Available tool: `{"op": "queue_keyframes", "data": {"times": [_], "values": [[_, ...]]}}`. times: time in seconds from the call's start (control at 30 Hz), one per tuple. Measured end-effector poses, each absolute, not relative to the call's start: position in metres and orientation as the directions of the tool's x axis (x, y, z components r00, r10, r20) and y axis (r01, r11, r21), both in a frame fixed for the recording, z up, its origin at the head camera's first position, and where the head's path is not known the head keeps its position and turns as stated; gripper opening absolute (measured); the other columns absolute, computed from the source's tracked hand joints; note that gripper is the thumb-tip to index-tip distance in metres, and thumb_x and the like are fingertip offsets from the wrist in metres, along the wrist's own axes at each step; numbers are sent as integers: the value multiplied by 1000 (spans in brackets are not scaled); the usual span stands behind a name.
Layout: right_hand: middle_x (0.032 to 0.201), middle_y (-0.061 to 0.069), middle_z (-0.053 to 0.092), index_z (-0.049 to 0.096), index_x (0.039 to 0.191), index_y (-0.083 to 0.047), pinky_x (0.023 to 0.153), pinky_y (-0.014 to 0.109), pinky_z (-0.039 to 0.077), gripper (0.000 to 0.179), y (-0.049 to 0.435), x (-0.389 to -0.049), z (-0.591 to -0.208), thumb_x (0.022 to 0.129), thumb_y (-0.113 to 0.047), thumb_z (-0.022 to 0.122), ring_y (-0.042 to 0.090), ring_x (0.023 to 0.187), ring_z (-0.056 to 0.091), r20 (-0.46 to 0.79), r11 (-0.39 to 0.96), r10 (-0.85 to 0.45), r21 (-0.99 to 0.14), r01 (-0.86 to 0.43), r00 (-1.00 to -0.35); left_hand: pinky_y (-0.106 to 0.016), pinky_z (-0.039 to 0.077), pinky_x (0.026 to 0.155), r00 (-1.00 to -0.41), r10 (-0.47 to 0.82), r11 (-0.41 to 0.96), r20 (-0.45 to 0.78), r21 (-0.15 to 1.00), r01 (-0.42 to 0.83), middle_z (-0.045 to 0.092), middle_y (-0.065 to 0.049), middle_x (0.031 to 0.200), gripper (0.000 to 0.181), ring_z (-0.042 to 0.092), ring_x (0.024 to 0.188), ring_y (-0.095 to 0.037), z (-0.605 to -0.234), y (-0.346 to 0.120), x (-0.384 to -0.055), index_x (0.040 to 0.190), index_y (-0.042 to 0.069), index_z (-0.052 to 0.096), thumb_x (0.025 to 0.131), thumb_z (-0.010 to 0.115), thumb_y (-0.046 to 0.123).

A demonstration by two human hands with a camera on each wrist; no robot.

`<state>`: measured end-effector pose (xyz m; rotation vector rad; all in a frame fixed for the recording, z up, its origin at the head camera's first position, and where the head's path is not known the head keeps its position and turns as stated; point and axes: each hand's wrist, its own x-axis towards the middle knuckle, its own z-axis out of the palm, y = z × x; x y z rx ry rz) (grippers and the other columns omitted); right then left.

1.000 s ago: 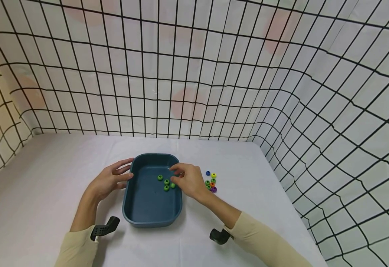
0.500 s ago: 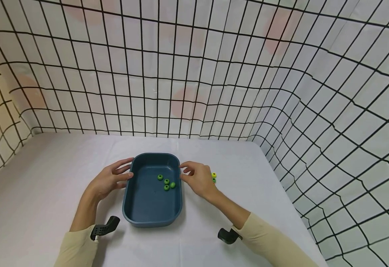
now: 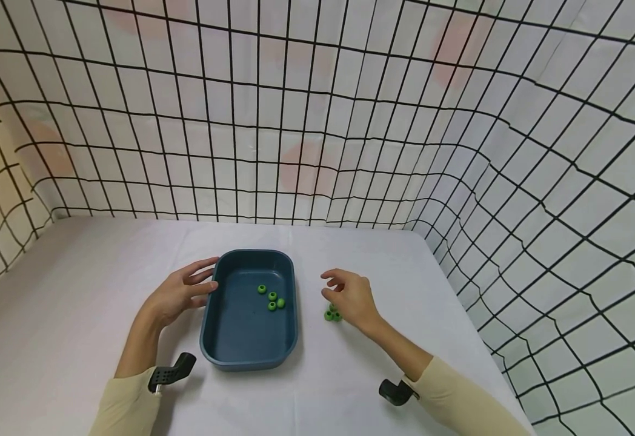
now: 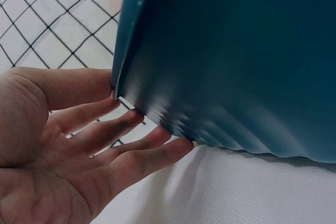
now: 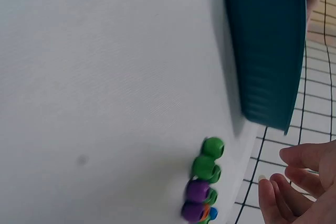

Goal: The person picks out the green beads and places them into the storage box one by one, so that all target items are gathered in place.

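Note:
My left hand [image 3: 172, 297] rests its straight fingertips and thumb against the outer left wall of a dark blue tray [image 3: 230, 363]; the left wrist view shows the fingers [image 4: 113, 129] spread along that wall. Several green beads [image 3: 272, 296] lie inside, in the tray's right half. To the right of the tray, my right hand [image 3: 352, 300] hovers above a loose group of beads, its fingers loosely bent with nothing between them. Green beads [image 3: 328, 315] show below it in the head view. A purple bead [image 5: 198, 191], an orange one and a blue one [image 5: 213, 213] appear in the right wrist view.
A white cloth [image 3: 105, 260] covers the table. Black wire grid panels [image 3: 257, 151] stand along the back, left and right sides. Both sleeves carry a black wrist camera, one on the left [image 3: 172, 370] and one on the right [image 3: 396, 392].
My right hand has moved from over the tray, past its right wall, to above the loose beads on the right. The left hand has stayed at the tray's left wall.

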<state>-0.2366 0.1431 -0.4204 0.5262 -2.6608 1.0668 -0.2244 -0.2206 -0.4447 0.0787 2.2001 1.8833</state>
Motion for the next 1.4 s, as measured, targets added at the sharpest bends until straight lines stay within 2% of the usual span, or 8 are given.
{"op": "queue_keyframes", "data": {"times": [0.27,0.43,0.77,0.97,1.27,1.4], "values": [[97,16,77,76,107,-4,70,36,56,26,162,-238,-430,82,-1,73,24,80,70,315,680,-207,-635,-368,-926,-57,49,105,-968,216,145,-129,984,-99,26,-26,164,71,44,141,-47,-445,-222,-223,161,11,27,100,63,12],[95,16,77,76,107,-2,72,38,58,27,168,-239,-436,80,1,72,25,81,71,309,680,-193,-642,-354,-931,-57,49,105,-968,214,144,-129,985,-99,27,-26,164,71,44,141,-47,-445,-223,-223,161,11,27,100,64,11],[87,10,76,77,107,-3,66,29,52,26,178,-242,-447,81,-2,74,18,75,66,288,712,-153,-631,-307,-945,-57,50,104,-970,209,143,-125,985,-96,27,-25,164,71,45,141,-46,-446,-222,-223,161,11,28,100,64,12],[91,11,77,77,107,-4,65,27,49,26,185,-246,-454,82,-4,74,17,74,64,265,721,-120,-639,-267,-957,-56,50,103,-971,195,154,-136,982,-107,28,-25,163,71,46,140,-46,-446,-221,-224,161,12,29,100,64,12],[93,13,76,78,105,-3,72,38,57,23,189,-250,-455,83,-2,72,23,81,69,261,742,-100,-624,-246,-960,-57,50,104,-971,199,162,-132,982,-101,28,-25,164,71,45,141,-46,-446,-221,-223,161,13,28,100,64,13],[92,13,76,79,102,-3,73,38,57,23,191,-252,-455,81,1,71,23,81,69,252,748,-102,-618,-241,-962,-57,50,104,-970,201,160,-135,982,-104,27,-25,164,71,45,141,-46,-446,-222,-223,161,13,28,100,64,13]]}}
